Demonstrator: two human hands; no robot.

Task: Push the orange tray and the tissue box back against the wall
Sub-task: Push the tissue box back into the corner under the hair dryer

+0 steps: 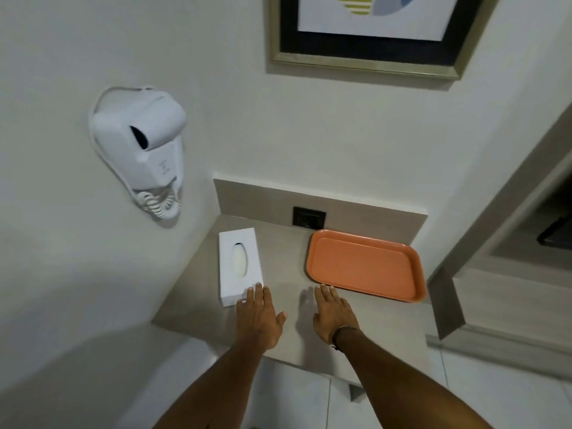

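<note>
A white tissue box (240, 264) lies lengthwise on the left of a grey counter (284, 261), its far end a short way from the back panel. An empty orange tray (365, 264) rests on the right, its far edge close to the back panel. My left hand (258, 314) is flat and palm down, fingertips touching the near right corner of the tissue box. My right hand (332, 314) is also flat with fingers extended, fingertips at the tray's near left edge. Neither hand holds anything.
A black wall socket (309, 217) sits in the grey back panel between box and tray. A white wall-mounted hair dryer (142, 147) with a coiled cord hangs on the left wall. A framed picture (371, 32) hangs above. A shelf unit (507, 267) borders the right.
</note>
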